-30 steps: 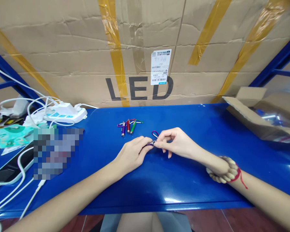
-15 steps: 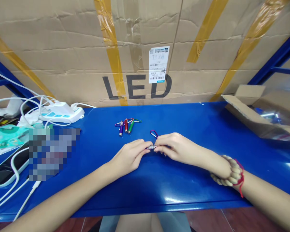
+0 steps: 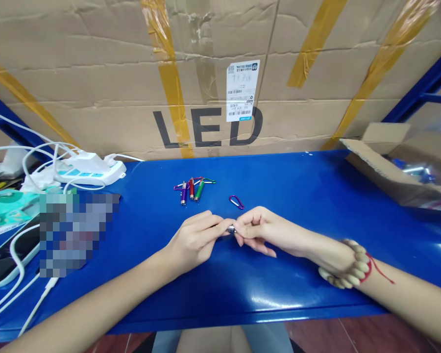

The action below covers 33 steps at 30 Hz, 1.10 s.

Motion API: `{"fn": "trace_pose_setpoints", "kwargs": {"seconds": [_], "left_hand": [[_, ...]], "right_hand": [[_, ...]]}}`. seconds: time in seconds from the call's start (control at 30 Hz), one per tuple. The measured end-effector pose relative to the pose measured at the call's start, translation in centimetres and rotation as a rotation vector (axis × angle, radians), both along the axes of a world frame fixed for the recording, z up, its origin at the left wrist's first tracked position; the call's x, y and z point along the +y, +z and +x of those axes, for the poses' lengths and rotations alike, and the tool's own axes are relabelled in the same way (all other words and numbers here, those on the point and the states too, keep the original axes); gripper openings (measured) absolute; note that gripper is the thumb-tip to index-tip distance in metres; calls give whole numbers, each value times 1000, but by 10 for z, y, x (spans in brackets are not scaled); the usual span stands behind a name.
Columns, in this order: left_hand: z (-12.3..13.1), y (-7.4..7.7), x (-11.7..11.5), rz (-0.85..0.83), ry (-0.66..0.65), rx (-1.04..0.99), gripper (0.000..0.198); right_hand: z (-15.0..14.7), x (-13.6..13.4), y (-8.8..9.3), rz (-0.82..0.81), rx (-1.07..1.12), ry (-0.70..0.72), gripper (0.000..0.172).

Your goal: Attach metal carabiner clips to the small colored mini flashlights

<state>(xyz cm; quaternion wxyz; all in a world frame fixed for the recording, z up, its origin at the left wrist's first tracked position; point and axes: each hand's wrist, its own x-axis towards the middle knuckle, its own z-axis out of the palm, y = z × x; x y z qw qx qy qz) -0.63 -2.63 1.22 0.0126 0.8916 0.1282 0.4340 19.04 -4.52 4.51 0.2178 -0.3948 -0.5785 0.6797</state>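
A small keychain flashlight [image 3: 231,229] is pinched between my hands; only a short silver section shows, and the fingers hide the rest. My left hand [image 3: 196,238] grips it from the left with thumb and index finger. From the other side, the thumb and index finger of my right hand [image 3: 255,230] close on its end, the other fingers loosely bent below. A magenta carabiner [image 3: 236,202] shows just beyond my right fingertips; whether it is joined to the held flashlight is hidden. Further back lie a purple flashlight [image 3: 183,193], a red flashlight [image 3: 191,189] and a green flashlight [image 3: 199,190], with carabiners.
The blue table [image 3: 279,299] carries a white power strip [image 3: 91,172] with tangled cables and a phone [image 3: 12,255] at left. An open cardboard box [image 3: 378,176] with small items stands at right. A large carton [image 3: 113,88] marked LED forms the back wall.
My right hand has turned about the silver part, its lower fingers now lower and spread out. The carabiner has swung to a different angle. My left hand stays nearly still.
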Motion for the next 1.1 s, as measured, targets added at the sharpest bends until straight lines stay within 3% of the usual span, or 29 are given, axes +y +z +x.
{"fn": "trace_pose_setpoints", "kwargs": {"seconds": [0.1,0.17,0.4,0.5,0.67,0.77,0.93,1.1], "left_hand": [[1,0,1,7,5,-8,26],[2,1,1,-9,14,-18,25],[5,5,-1,-167,71,25,26],[5,6,-1,-212,80,15,25],[5,8,0,-319,158,20,21],[5,8,1,-324,160,21,21],[5,8,0,-339,109,39,20],[3,7,-2,-513,56,79,9]], "right_hand": [[1,1,1,-277,134,-24,36],[3,2,2,-341,176,-42,35],[4,7,3,-205,124,-62,39],[2,7,2,-48,41,-72,45],[3,8,3,587,-185,-363,43],[6,9,5,834,-209,-381,39],[10,10,7,1010,-226,-246,34],[11,11,5,971,-267,-256,38]]}}
